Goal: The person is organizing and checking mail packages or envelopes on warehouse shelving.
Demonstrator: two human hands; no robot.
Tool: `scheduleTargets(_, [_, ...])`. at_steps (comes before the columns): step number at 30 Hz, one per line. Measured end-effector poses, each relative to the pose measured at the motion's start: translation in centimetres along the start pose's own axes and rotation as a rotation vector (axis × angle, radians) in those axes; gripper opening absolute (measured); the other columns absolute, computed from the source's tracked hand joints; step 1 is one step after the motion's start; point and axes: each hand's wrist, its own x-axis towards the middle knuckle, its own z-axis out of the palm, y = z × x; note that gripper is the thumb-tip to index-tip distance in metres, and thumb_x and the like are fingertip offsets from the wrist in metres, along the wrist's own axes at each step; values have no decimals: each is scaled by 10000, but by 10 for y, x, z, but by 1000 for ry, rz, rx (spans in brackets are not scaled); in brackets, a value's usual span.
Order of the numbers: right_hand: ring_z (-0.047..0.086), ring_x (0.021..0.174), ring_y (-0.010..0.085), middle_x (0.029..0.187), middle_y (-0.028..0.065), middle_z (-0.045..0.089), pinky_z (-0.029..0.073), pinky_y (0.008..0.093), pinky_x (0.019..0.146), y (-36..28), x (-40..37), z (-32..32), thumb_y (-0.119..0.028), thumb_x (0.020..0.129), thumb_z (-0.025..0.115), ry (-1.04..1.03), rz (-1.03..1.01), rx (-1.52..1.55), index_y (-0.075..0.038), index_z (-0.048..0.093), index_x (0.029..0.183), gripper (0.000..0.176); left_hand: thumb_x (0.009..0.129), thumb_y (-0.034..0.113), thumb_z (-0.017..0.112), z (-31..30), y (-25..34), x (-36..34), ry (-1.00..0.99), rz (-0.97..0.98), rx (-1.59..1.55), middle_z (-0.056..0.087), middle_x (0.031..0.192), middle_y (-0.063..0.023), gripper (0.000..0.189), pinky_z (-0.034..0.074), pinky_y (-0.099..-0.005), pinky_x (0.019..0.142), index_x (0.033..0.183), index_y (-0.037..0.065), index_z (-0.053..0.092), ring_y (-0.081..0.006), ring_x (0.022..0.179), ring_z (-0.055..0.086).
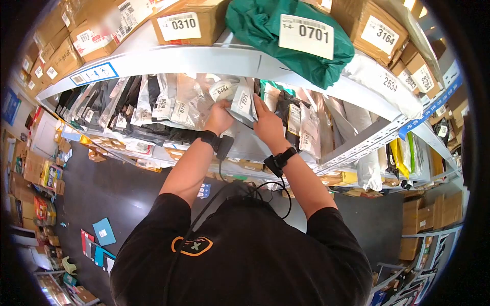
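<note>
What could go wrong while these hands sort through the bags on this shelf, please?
Pulling bag 7275, which the left hand and right hand touch, may drag its packed neighbours off the shelf. The cable dangling from the wrist could snag. The green bag 0701 overhanging above might slip.

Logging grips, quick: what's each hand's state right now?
Left hand: among the shelf bags, grip cannot be told.
Right hand: open, flat against bag 7275.
</note>
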Motion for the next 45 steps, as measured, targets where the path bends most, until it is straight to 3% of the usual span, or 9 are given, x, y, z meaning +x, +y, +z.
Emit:
scheduleTargets(6, [671,864,320,1462,137,428,572,429,646,-19,5,25,-68,725,635,-74,-141,-162,-118,309,1486,830,830,75,665,-16,25,-40,98,63,443,716,1010,-142,265,521,-337,811,1071,-36,659,-219,934,682])
scheduleTargets(9, [646,997,331,1477,129,420,568,420,747,-28,5,24,-80,692,665,-165,-86,-141,-135,321,1487,868,831,145,653,-17,10,-44,20,67,434,684,1135,-118,399,492,-336,876,1193,-19,626,-206,1029,643])
scheduleTargets(12, [634,1015,347,1473,134,423,562,427,770,-26,3,28,-120,690,682,-165,-130,-119,-127,335,1479,862,811,72,600,-15,40,-61,-17,-302,-333,618,1248,-99,444,431,-322,978,1247,-11,587,-207,1157,567])
scheduleTargets(19, [628,1018,356,1464,138,429,553,417,800,-40,-4,18,-252,704,725,-84,-248,-141,-103,377,1456,843,772,46,561,-26,46,-71,-155,-189,-280,577,1271,-88,590,439,-311,944,1354,-12,485,-177,1127,545])
scheduleTargets(25, [638,995,347,1442,172,437,566,406,740,-51,-1,28,-242,708,732,-27,-177,-107,-38,328,1464,882,782,29,564,-27,75,-64,-189,-311,-197,569,1244,-62,593,425,-297,957,1366,5,465,-166,1126,532])
scheduleTargets(31, [659,914,340,1424,195,442,570,432,647,-50,7,44,-169,701,727,-103,-159,-137,-8,349,1435,841,823,47,583,-25,66,-67,-33,-161,-285,580,1163,-66,570,450,-292,882,1370,8,429,-137,1033,543])
scheduleTargets(34, [663,885,329,1430,190,438,570,435,624,-49,6,47,-137,693,717,-95,-191,-161,-26,357,1437,834,871,102,602,-33,57,-79,116,-106,-191,617,1040,-44,431,465,-276,814,1283,-1,524,-122,914,558])
scheduleTargets(40, [658,950,317,1464,156,407,577,431,666,-60,3,37,-149,651,761,-176,-127,-189,-96,351,1450,900,967,264,595,-48,55,-85,262,-291,68,624,803,-37,300,497,-274,691,1041,-20,658,-109,715,559])
scheduleTargets(45, [658,946,322,1466,160,403,577,430,668,-59,2,39,-163,656,770,-158,-132,-181,-99,360,1448,893,1008,327,521,-40,65,-90,315,-238,-333,666,957,-107,407,545,-324,795,1065,-64,616,-179,869,659])
